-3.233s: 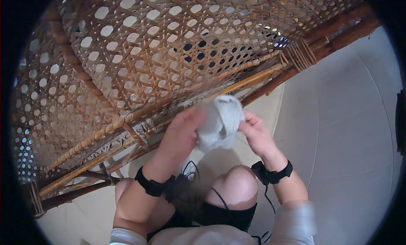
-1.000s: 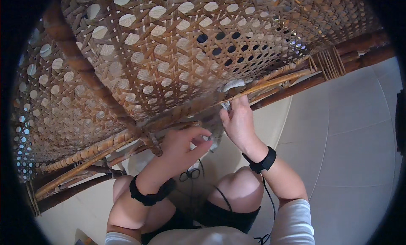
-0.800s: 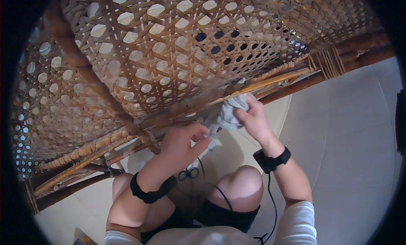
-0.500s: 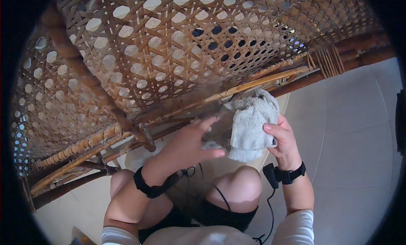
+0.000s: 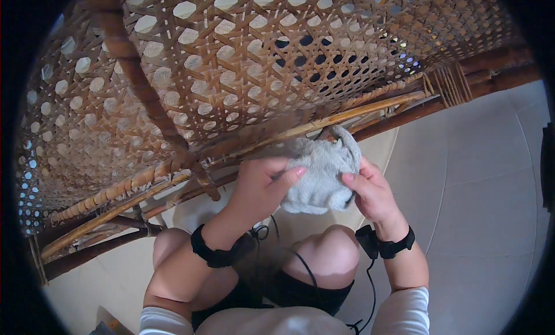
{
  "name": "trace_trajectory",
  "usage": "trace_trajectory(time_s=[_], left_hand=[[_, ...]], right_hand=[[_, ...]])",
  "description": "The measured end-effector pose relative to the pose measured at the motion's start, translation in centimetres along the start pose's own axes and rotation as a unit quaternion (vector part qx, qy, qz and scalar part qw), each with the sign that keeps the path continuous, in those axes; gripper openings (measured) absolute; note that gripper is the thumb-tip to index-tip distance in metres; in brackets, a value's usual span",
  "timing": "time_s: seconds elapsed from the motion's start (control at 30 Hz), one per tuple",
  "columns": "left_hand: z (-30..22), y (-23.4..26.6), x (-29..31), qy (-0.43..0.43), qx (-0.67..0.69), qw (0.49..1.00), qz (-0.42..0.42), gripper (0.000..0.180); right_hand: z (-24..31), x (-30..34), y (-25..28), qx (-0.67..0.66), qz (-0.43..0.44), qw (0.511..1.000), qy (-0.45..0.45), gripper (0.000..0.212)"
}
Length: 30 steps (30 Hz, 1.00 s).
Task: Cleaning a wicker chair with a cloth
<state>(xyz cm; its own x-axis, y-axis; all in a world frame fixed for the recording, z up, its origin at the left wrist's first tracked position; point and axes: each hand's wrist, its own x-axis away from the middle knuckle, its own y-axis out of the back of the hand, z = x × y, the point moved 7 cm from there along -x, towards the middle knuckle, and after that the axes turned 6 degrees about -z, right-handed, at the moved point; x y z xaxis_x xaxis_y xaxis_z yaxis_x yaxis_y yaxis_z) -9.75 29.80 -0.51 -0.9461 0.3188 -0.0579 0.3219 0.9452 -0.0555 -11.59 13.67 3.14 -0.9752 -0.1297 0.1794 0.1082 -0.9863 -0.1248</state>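
A pale grey cloth (image 5: 319,176), bunched and folded, is held between my two hands, just in front of the lower rail of a woven cane panel (image 5: 231,63). My left hand (image 5: 261,182) grips the cloth's left side, thumb on top and the other fingers mostly hidden behind. On the right side, my right hand (image 5: 373,193) pinches the cloth between thumb and fingers. The cloth's upper end reaches up to the light cane rail (image 5: 358,109).
A dark rattan post (image 5: 144,86) slopes down across the panel at the left. Cane binding (image 5: 452,85) wraps the rails at the right. Pale floor tiles (image 5: 462,184) lie to the right. Black cables (image 5: 373,289) hang from the wrist straps near my knees.
My left hand, apart from the cloth before, has closed on its left side. The cloth and my right hand have shifted left. The panel appears slightly shifted in view.
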Motion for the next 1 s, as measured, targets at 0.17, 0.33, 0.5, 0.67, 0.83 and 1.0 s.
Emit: trace_trajectory(time_s=[0.17,0.33,0.5,0.67,0.83,1.0], left_hand=[[-2.6,0.8,0.7,-0.024,-0.051,0.997,-0.051,0.023],[-3.0,0.6,0.9,-0.064,0.088,0.994,-0.028,0.024],[-1.8,1.1,1.0,-0.013,0.206,0.978,-0.041,0.024],[-0.2,1.8,0.2,0.022,0.127,0.990,-0.062,0.020],[-1.0,1.8,0.3,0.020,-0.092,0.994,-0.063,0.017],[-4.8,1.9,1.4,-0.219,-0.243,0.941,-0.083,0.013]], right_hand=[[-1.9,-1.2,4.0,0.234,-0.141,0.961,-0.042,0.026],[1.8,-0.1,2.5,0.377,-0.250,0.866,0.211,0.035],[-1.8,-1.5,-1.6,0.265,0.129,0.950,0.102,0.051],[-2.7,-1.7,3.1,-0.061,0.209,0.976,0.029,0.053],[-1.8,-2.7,4.1,-0.193,0.021,0.981,-0.025,0.042],[0.5,-4.8,3.4,0.597,-0.117,0.778,0.155,0.025]])
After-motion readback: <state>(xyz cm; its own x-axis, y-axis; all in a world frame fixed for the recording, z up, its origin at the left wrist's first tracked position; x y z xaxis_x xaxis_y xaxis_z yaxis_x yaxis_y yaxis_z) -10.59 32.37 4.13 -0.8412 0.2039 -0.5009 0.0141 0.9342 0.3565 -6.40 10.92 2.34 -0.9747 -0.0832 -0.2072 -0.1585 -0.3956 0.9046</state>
